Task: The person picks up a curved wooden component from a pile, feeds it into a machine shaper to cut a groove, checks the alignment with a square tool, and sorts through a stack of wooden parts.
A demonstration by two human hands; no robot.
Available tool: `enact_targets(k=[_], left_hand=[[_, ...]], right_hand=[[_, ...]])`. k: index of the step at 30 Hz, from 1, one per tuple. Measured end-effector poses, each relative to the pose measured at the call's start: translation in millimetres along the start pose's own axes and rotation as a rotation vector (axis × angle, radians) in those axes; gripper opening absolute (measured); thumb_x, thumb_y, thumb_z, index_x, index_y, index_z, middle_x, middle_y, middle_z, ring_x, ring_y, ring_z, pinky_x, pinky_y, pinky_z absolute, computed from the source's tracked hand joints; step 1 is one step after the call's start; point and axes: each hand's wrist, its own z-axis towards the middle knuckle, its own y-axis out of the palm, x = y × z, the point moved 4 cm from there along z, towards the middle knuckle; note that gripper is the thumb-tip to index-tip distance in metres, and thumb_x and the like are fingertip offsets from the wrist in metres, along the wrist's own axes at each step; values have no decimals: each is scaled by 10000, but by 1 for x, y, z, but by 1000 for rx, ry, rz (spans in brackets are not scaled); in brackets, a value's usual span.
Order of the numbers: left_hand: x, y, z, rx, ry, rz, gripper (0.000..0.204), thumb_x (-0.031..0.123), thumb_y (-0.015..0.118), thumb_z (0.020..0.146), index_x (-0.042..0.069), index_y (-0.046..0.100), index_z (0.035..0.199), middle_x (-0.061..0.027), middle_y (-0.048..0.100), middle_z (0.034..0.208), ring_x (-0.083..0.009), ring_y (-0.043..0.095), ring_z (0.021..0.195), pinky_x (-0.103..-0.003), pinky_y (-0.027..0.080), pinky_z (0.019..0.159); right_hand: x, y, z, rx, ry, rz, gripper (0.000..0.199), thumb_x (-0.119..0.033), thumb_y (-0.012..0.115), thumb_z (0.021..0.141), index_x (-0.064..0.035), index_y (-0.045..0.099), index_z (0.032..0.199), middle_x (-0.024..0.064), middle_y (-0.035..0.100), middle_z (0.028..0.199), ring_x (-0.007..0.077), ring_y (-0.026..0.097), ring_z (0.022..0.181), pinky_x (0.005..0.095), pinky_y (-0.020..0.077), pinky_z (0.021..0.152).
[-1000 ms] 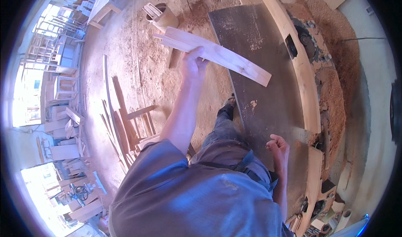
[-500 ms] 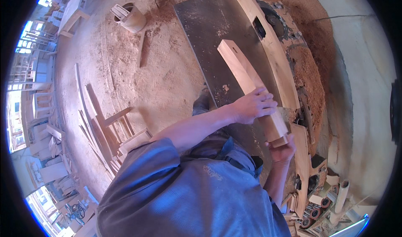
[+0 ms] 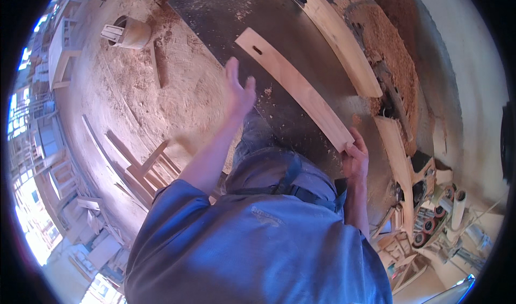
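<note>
So far left there's a bucket [image 3: 137, 34] with wood scraps in it, then the left hand [image 3: 239, 95], fingers spread and not touching anything. Just right of it, the slotted wooden board [image 3: 301, 92] slants across the dark tabletop [image 3: 306, 51], its near end pinched by the right hand [image 3: 355, 156]. Past that, a long wooden fence [image 3: 344, 41].

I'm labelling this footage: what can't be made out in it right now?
In the head view:
Wooden piece: underside, hidden by its upper face.
Its slot: too small to judge depth.
Dark tabletop: far end, cut off by the picture's upper edge.
Left hand: finger outlines, slightly blurred.
</note>
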Motion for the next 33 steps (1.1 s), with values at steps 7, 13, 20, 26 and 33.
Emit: enact_targets(k=[7, 13, 20, 26, 33], left_hand=[[-22, 2, 88, 95, -460, -681, 745, 84, 730, 921, -130, 360, 1531, -169, 584, 1394, -202, 565, 1251, -315, 440, 1078], [-20, 9, 137, 185, -418, -727, 693, -6, 750, 865, -124, 446, 1477, -170, 623, 1345, -220, 614, 1194, -316, 476, 1042], [-23, 45, 177, 173, -406, -622, 685, -17, 760, 865, -116, 458, 1472, -141, 643, 1300, -202, 625, 1142, -301, 476, 1011], [-17, 60, 183, 132, -433, -618, 593, -59, 717, 891, -94, 498, 1441, -114, 645, 1244, -182, 623, 1099, -298, 501, 955], [-13, 73, 210, 57, -281, -169, 651, 168, 826, 859, -95, 552, 1387, -135, 603, 1196, -224, 601, 1072, -354, 511, 933]], right_hand=[[-34, 49, 4, 24, -230, -730, 849, 137, 645, 697, 2, 476, 1518, 114, 573, 1478, 216, 550, 1360, 327, 433, 1135], [-19, 64, 21, 96, -289, -653, 895, 130, 656, 702, -27, 441, 1557, 137, 563, 1511, 244, 543, 1388, 339, 420, 1151], [-17, 66, 54, 145, -399, -785, 898, 95, 667, 733, -20, 393, 1581, 174, 571, 1505, 263, 530, 1417, 371, 385, 1195], [-25, 65, 53, 182, -328, -809, 860, 82, 652, 749, -35, 422, 1569, 170, 568, 1511, 285, 525, 1423, 365, 377, 1201], [-42, 78, 56, 186, -569, -1214, 627, 32, 675, 772, -43, 609, 1391, 181, 575, 1472, 381, 507, 1412, 478, 399, 1182]])
